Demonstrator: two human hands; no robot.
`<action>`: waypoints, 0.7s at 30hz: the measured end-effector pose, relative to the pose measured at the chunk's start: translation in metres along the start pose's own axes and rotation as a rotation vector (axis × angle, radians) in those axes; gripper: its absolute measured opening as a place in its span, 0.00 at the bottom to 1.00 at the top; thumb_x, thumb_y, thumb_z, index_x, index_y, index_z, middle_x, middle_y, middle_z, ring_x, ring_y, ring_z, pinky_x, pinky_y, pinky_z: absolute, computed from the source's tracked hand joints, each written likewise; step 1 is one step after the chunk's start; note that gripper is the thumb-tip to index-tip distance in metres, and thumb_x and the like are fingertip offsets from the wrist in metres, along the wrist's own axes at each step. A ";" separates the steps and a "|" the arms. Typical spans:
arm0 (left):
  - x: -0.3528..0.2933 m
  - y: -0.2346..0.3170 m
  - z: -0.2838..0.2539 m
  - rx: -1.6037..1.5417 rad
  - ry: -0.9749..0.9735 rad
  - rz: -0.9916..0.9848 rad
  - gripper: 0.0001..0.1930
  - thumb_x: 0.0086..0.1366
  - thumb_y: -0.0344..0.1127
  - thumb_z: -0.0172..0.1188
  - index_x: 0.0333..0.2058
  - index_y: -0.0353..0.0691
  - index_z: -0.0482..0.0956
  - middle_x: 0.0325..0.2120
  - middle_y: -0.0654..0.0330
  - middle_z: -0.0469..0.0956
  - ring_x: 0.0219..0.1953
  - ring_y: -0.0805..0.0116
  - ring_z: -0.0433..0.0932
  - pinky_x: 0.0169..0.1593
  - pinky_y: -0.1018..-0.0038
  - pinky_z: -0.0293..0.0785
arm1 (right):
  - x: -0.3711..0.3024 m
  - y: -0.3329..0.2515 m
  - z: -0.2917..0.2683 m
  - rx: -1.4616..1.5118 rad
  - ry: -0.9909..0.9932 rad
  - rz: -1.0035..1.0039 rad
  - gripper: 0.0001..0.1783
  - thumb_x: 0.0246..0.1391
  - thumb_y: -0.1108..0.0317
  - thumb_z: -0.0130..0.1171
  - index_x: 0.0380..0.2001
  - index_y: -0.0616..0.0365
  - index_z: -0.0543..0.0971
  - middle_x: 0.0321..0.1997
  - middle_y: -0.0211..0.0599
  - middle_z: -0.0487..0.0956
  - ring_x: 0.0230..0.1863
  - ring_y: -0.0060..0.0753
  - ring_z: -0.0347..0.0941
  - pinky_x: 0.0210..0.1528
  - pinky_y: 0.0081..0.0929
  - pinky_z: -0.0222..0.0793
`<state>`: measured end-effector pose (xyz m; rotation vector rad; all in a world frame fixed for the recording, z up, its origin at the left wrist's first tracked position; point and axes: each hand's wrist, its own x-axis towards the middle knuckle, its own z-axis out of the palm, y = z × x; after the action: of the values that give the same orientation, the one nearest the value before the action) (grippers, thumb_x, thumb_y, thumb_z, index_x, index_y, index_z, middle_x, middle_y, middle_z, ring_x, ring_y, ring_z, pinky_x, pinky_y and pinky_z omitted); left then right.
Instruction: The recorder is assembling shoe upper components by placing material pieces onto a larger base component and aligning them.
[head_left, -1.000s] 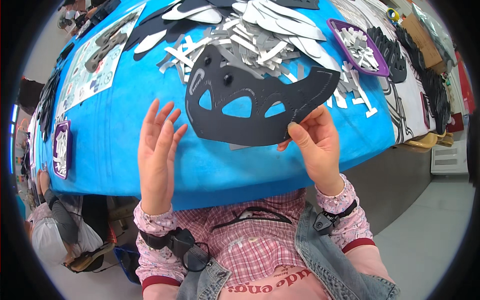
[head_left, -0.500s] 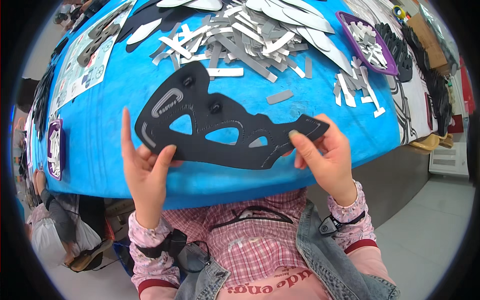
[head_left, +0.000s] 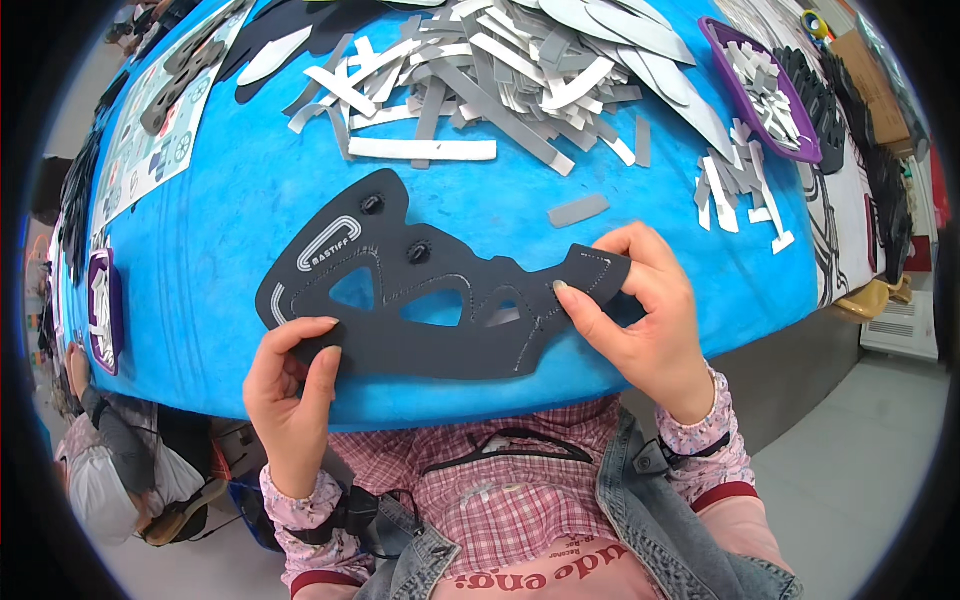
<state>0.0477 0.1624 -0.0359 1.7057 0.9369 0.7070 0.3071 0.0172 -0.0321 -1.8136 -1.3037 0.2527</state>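
A flat black shoe upper piece (head_left: 430, 348) with cut-out openings, stitched lines and a pale printed mark is held over the blue table, face up. My left hand (head_left: 292, 385) grips its lower left edge, index finger and thumb lying on the face and the other fingers curled, partly hidden. At the narrow right end, my right hand (head_left: 645, 305) pinches the piece, thumb on top and fingers around and behind it. A loose grey strip (head_left: 578, 210) lies on the table just beyond the right end.
The blue tabletop (head_left: 240, 210) carries a heap of white and grey strips (head_left: 480, 90) and white curved pieces (head_left: 680, 75). Purple baskets of small pieces stand at right (head_left: 815, 150) and left (head_left: 114, 330). A printed sheet (head_left: 150, 170) with dark pieces lies far left.
The upper piece has come lower and slightly left, lying flatter. My left index finger, raised before, now rests on its face. My right hand keeps its pinch.
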 end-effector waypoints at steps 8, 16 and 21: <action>0.005 0.001 0.009 0.016 0.073 -0.031 0.10 0.64 0.24 0.61 0.44 0.33 0.74 0.34 0.66 0.76 0.21 0.87 0.64 0.23 0.88 0.59 | -0.001 0.000 0.001 0.009 0.000 0.040 0.06 0.42 0.69 0.70 0.25 0.56 0.82 0.30 0.31 0.75 0.31 0.35 0.70 0.35 0.31 0.62; 0.008 0.005 0.013 0.022 0.088 -0.060 0.11 0.64 0.24 0.61 0.45 0.33 0.75 0.29 0.68 0.75 0.20 0.87 0.64 0.22 0.88 0.58 | -0.001 0.000 0.000 -0.027 -0.016 0.023 0.07 0.42 0.69 0.70 0.26 0.56 0.83 0.31 0.30 0.75 0.31 0.33 0.70 0.34 0.31 0.61; 0.008 0.004 0.012 0.032 0.083 -0.066 0.11 0.64 0.25 0.61 0.45 0.33 0.76 0.26 0.69 0.73 0.19 0.88 0.62 0.21 0.88 0.56 | -0.001 -0.001 0.000 -0.034 -0.019 0.021 0.07 0.42 0.69 0.70 0.26 0.56 0.82 0.31 0.30 0.75 0.31 0.33 0.70 0.34 0.31 0.60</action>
<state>0.0629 0.1629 -0.0357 1.6759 1.0621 0.7273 0.3063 0.0167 -0.0320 -1.8587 -1.3104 0.2613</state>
